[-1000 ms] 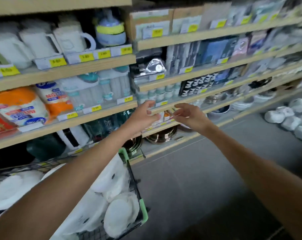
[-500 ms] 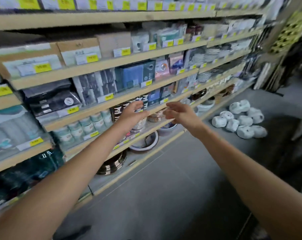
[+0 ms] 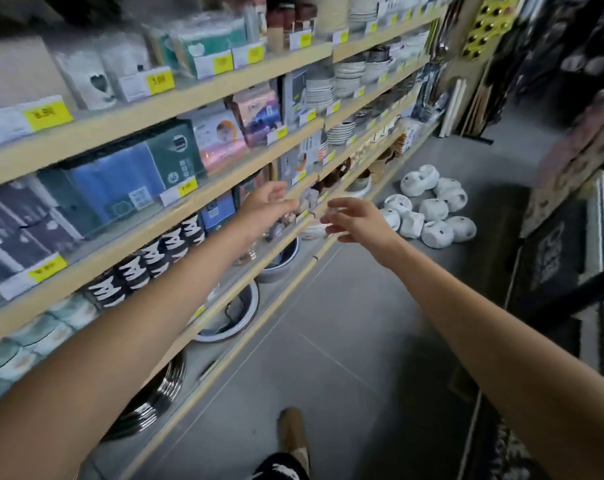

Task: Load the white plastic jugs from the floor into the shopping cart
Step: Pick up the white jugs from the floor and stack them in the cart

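Several white plastic jugs lie in a heap on the grey floor ahead, close to the foot of the shelving. Both my arms stretch forward at chest height. My left hand is held out with relaxed fingers and holds nothing. My right hand is beside it, fingers loosely spread, also holding nothing. Both hands are well short of the jugs. The shopping cart is out of view.
Long wooden shelves with boxed goods, bowls and plates run along the left. A dark rack with mats and hanging goods lines the right. The grey floor aisle runs between them. My foot shows at the bottom.
The view has swung right and forward along the aisle. The cart with its jugs has left the frame, and the heap of jugs on the floor has come nearer. Both hands stay held out, holding nothing.
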A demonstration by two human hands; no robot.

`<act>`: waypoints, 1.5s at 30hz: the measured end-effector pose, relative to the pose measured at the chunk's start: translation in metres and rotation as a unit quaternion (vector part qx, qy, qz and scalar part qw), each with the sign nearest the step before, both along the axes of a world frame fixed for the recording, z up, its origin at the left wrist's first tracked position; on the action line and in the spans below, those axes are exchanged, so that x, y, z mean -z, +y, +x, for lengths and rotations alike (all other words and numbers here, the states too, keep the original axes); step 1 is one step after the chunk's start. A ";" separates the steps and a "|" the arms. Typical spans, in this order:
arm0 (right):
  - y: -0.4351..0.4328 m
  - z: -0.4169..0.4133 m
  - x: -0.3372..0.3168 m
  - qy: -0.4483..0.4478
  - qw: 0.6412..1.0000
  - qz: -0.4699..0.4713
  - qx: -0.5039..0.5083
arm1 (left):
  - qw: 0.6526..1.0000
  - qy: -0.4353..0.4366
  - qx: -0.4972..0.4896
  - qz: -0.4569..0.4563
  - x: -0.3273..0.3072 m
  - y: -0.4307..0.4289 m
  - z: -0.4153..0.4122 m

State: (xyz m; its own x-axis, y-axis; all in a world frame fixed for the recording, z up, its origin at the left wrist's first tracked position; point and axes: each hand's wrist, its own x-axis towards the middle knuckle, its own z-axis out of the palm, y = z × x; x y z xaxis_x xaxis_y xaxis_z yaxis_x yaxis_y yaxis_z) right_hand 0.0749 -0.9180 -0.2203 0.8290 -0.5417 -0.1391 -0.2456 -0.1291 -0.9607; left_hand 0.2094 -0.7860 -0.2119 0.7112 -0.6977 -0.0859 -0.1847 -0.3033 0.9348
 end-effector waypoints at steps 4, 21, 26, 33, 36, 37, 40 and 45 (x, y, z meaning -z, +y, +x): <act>-0.081 0.047 0.009 0.040 0.999 0.006 0.029 | 0.999 0.017 0.033 0.024 0.009 -0.088 0.053; -0.410 0.117 0.070 0.099 0.985 0.024 0.140 | 0.981 0.044 0.164 0.099 0.056 -0.455 0.127; -0.537 0.137 0.069 0.111 0.979 0.060 0.158 | 0.975 0.061 0.153 0.147 0.063 -0.568 0.148; -0.669 0.172 0.070 0.110 0.978 0.069 0.162 | 0.975 0.087 0.136 0.155 0.071 -0.687 0.177; -0.709 0.186 0.082 0.118 0.979 0.076 0.150 | 0.974 0.091 0.133 0.159 0.085 -0.733 0.195; -0.722 0.191 0.088 0.127 0.978 0.077 0.148 | 0.973 0.077 0.138 0.168 0.092 -0.748 0.201; -0.769 0.207 0.114 0.152 0.971 0.084 0.164 | 0.961 0.038 0.187 0.201 0.116 -0.795 0.218; -0.857 0.240 0.163 0.178 0.959 0.122 0.186 | 0.942 0.028 0.226 0.245 0.168 -0.894 0.256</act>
State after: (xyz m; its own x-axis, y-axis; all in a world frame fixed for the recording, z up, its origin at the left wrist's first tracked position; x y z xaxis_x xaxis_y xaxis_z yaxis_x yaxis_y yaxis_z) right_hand 0.3145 -1.7750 -0.3836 0.4614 -0.7060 -0.5373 -0.5487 0.2489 -0.7981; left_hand 0.4651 -1.6796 -0.3799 0.3358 -0.7949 -0.5053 -0.3522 -0.6035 0.7153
